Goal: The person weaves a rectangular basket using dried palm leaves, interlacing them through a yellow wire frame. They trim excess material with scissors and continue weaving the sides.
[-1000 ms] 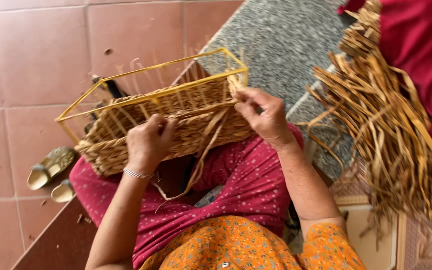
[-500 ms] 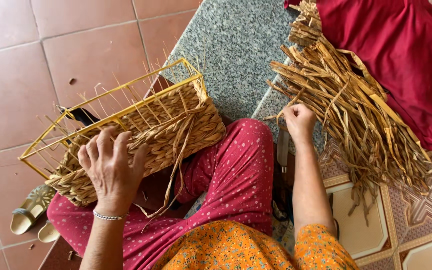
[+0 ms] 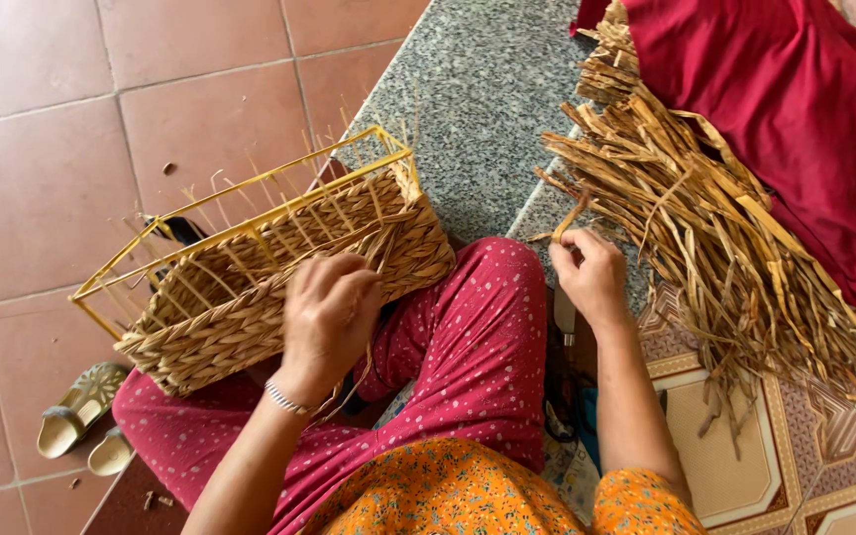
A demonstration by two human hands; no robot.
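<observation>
Nearest the camera, the left hand [image 3: 327, 315] lies spread over the front wall of the woven basket [image 3: 279, 287], fingers curled down onto the weave and pressing it against the lap in pink dotted trousers [image 3: 468, 347]; it steadies the basket rather than closing round anything. At about three o'clock from it, the right hand [image 3: 591, 277] has its fingertips pinched together on the end of one dried strand [image 3: 569, 216], at the near edge of the loose heap. The basket tilts on the knee, its yellow wire frame [image 3: 250, 223] bare above the finished rows. Farther out, at one o'clock, the pile of dried strips [image 3: 705, 228] fans across the grey stone ledge [image 3: 468, 109], with a red cloth [image 3: 795, 119] beyond it. At eight o'clock, a pair of sandals [image 3: 76, 421] sits on the tiled floor.

By the look of it, the step in hand is fetching fresh weaving material. The next move would call for drawing that single strand free of its neighbours and carrying it across to the open uprights.
</observation>
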